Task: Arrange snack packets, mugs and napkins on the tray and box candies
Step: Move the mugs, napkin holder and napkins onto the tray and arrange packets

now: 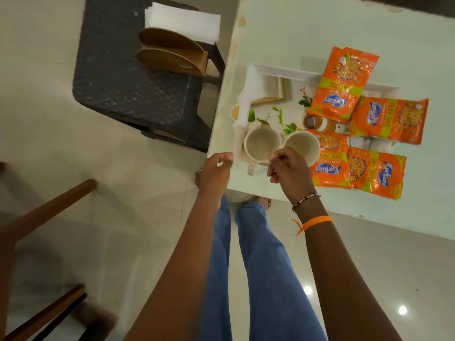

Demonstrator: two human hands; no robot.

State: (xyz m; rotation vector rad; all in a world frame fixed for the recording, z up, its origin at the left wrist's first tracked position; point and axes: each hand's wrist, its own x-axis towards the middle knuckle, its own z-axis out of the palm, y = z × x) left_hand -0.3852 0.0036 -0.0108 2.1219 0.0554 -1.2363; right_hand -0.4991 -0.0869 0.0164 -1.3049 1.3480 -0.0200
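Note:
A white tray (278, 70) with a leaf print lies on the pale table (320, 25). Two empty cream mugs (262, 143) (304, 143) stand side by side at its near edge. Several orange snack packets (343, 84) cover its right part, some overhanging the rim. A white napkin (248, 94) lies along the tray's left edge. My left hand (216, 172) pinches the napkin's near end just off the tray's near-left corner. My right hand (289, 169) hovers with curled fingers at the near rims of the mugs. Whether it holds anything is hidden.
Left of the table stands a dark woven stool (118, 89) bearing a wooden napkin holder (170, 52) and a stack of white napkins (187, 23). A wooden chair frame (46, 212) is at lower left. My legs stand at the table's near edge.

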